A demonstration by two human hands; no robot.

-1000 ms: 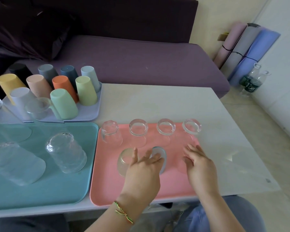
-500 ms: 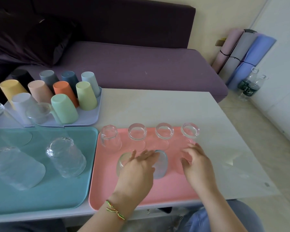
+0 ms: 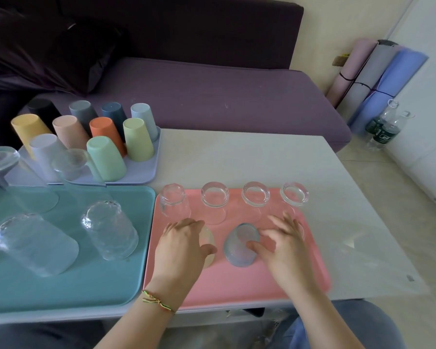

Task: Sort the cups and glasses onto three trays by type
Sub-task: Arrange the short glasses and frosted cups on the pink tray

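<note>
The pink tray point(image 3: 237, 285) holds a back row of small clear glasses point(image 3: 215, 195), all upside down. In front of them stands a blue-tinted small glass point(image 3: 239, 250), tilted. My left hand point(image 3: 180, 250) lies over a pale yellowish small glass point(image 3: 208, 238), thumb curled round its near side. My right hand point(image 3: 285, 248) hovers with fingers spread, its thumb touching the blue glass; a faint pinkish glass point(image 3: 301, 231) shows under its fingertips. The teal tray point(image 3: 61, 293) carries large clear glasses point(image 3: 108, 230). Coloured plastic cups point(image 3: 106, 157) stand on the lavender tray point(image 3: 139, 175).
A purple sofa point(image 3: 212, 96) runs behind the white table point(image 3: 249, 159). Rolled mats point(image 3: 378, 79) and two water bottles point(image 3: 383, 129) stand on the floor at the right. My knees are under the table's near edge.
My left hand slid left off the blue glass, which now stands uncovered. My right hand shifted towards it and its thumb now touches it. The view tilted down a little.
</note>
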